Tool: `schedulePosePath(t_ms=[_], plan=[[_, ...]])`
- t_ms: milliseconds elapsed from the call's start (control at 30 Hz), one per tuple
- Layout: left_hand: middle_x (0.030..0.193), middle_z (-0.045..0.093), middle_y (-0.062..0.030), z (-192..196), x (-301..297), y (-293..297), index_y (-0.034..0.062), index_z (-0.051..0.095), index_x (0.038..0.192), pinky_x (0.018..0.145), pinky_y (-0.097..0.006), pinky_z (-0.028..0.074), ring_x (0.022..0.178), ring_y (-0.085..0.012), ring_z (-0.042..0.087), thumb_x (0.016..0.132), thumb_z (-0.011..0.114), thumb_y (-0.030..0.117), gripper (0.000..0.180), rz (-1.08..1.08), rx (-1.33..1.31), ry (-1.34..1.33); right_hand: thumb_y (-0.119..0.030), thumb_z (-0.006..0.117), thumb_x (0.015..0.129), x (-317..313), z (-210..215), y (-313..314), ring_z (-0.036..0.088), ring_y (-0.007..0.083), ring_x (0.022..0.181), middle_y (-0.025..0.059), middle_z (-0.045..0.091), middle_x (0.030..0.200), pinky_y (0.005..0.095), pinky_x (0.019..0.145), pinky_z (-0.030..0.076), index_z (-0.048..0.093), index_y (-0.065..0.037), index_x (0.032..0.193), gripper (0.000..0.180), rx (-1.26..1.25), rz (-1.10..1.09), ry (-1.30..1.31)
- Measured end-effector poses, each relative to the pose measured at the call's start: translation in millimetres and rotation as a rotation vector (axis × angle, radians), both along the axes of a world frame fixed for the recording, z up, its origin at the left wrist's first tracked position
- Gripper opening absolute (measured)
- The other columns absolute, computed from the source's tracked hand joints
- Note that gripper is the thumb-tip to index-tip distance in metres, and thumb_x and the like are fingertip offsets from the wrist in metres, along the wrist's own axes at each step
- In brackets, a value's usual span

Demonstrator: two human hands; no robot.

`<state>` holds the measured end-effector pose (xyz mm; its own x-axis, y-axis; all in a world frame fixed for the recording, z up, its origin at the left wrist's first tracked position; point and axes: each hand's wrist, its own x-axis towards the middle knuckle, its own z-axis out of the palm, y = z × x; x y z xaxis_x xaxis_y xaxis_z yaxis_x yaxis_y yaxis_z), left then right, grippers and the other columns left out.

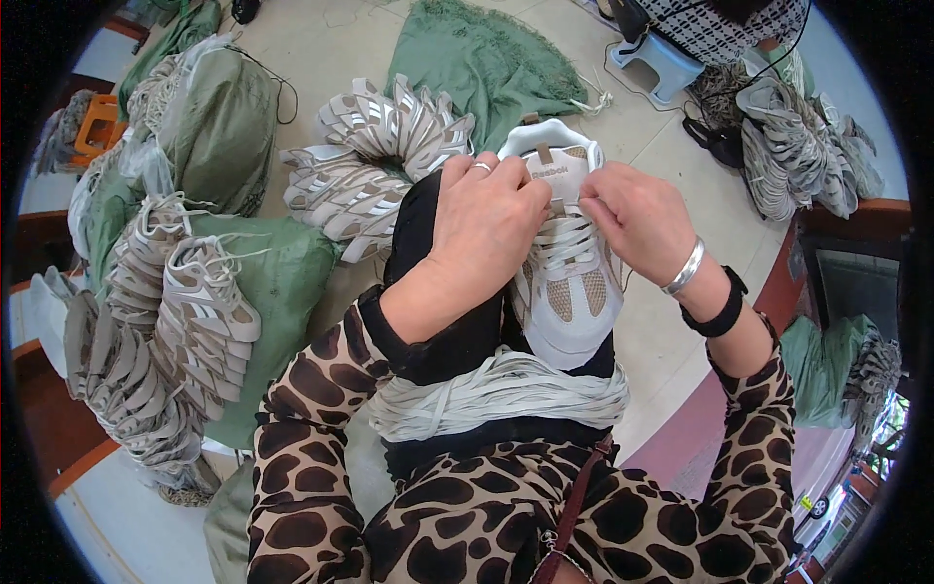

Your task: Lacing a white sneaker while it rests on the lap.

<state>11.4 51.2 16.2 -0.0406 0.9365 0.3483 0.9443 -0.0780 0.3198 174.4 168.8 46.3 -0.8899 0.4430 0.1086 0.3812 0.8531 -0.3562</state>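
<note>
A beige and white sneaker [574, 310] rests on my lap, toe toward me. Its white shoelace [566, 243] criss-crosses the lower eyelets and runs up toward my fingers. My left hand [491, 219], with a ring, is closed at the upper left eyelet edge. On the opposite edge, beside the tongue [557, 178], my right hand [637, 216] pinches with thumb and forefinger. Both hands appear to grip the lace, though the fingers mostly cover it. Across my thighs lies a thick bundle of loose white laces [501, 397].
Shoe uppers fan out in a ring [375, 161] on the floor beyond my left hand. More stacked uppers [175, 331] and a full green sack [219, 131] stand at left. A green cloth sack [482, 63] lies ahead. A blue stool [657, 70] and hanging uppers [803, 146] are at far right.
</note>
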Motion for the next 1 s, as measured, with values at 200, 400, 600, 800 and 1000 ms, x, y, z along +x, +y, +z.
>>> schedulePosePath(t_ms=[200, 400, 600, 800, 1000], plan=[[0.091, 0.057, -0.0043, -8.4, -0.7, 3.4, 0.0101, 0.064, 0.08, 0.08, -0.04, 0.037, 0.092, -0.0239, 0.056, 0.074, 0.071, 0.015, 0.011, 0.058, 0.003, -0.137, -0.015, 0.059, 0.084, -9.1, -20.3, -0.8, 0.061, 0.0325, 0.076, 0.0116, 0.059, 0.079, 0.0433, 0.066, 0.049, 0.058, -0.006, 0.084, 0.009, -0.128, -0.02, 0.048], [0.092, 0.058, -0.005, -9.0, -2.5, 3.2, 0.0088, 0.065, 0.079, 0.079, -0.04, 0.038, 0.092, -0.0246, 0.056, 0.073, 0.071, 0.013, 0.01, 0.055, -0.059, -0.159, -0.006, 0.061, 0.08, -4.5, -11.9, 5.0, 0.057, 0.031, 0.075, 0.0122, 0.054, 0.082, 0.0392, 0.067, 0.047, 0.058, -0.003, 0.082, 0.004, -0.152, -0.011, 0.08], [0.089, 0.059, -0.0059, -3.5, -1.2, 10.6, 0.0087, 0.065, 0.078, 0.077, -0.04, 0.039, 0.09, -0.025, 0.058, 0.072, 0.071, 0.014, 0.01, 0.041, -0.095, -0.09, -0.001, 0.06, 0.078, -12.7, -30.4, -4.9, 0.055, 0.0305, 0.084, 0.0126, 0.051, 0.082, 0.037, 0.072, 0.045, 0.057, -0.002, 0.082, 0.006, -0.145, -0.065, 0.166], [0.093, 0.059, -0.0077, -1.6, -13.9, 21.2, 0.0054, 0.061, 0.078, 0.076, -0.041, 0.041, 0.093, -0.0266, 0.057, 0.073, 0.069, 0.012, 0.011, -0.106, -0.247, -0.124, -0.01, 0.065, 0.08, -11.4, -36.7, -2.2, 0.057, 0.0289, 0.081, 0.0112, 0.056, 0.097, 0.0382, 0.073, 0.047, 0.061, -0.004, 0.092, 0.014, 0.009, -0.083, 0.577], [0.108, 0.054, -0.0117, 23.8, -30.9, -22.8, 0.0001, 0.057, 0.082, 0.081, -0.041, 0.042, 0.1, -0.0298, 0.053, 0.072, 0.06, 0.008, 0.014, -0.06, -0.057, 0.128, -0.008, 0.067, 0.081, 60.4, -44.4, -33.3, 0.056, 0.0147, 0.08, 0.0058, 0.054, 0.101, 0.0281, 0.073, 0.047, 0.061, -0.004, 0.096, 0.017, -0.397, -0.49, 0.454]])
